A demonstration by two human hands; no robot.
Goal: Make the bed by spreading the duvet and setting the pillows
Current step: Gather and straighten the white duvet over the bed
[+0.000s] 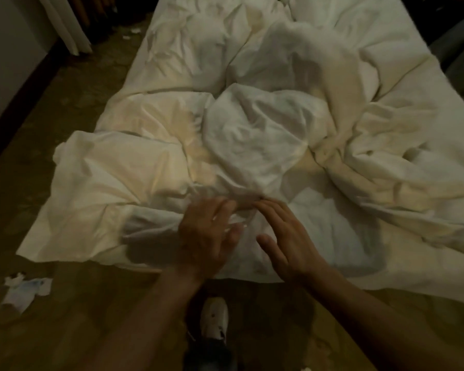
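Note:
A white duvet (252,124) lies crumpled in heaps across the bed, its near edge hanging over the foot of the bed toward me. My left hand (206,234) hovers over the near edge with fingers spread, blurred by motion, holding nothing. My right hand (284,236) is just beside it, flat and open, fingertips reaching the folds of the duvet. No pillow can be made out among the bunched fabric.
Brown patterned carpet (73,317) surrounds the bed. Crumpled tissue (24,290) lies on the floor at the left, with smaller scraps (129,34) farther back. A pale curtain (65,25) hangs at the top left. My shoe (214,319) stands below the bed's foot.

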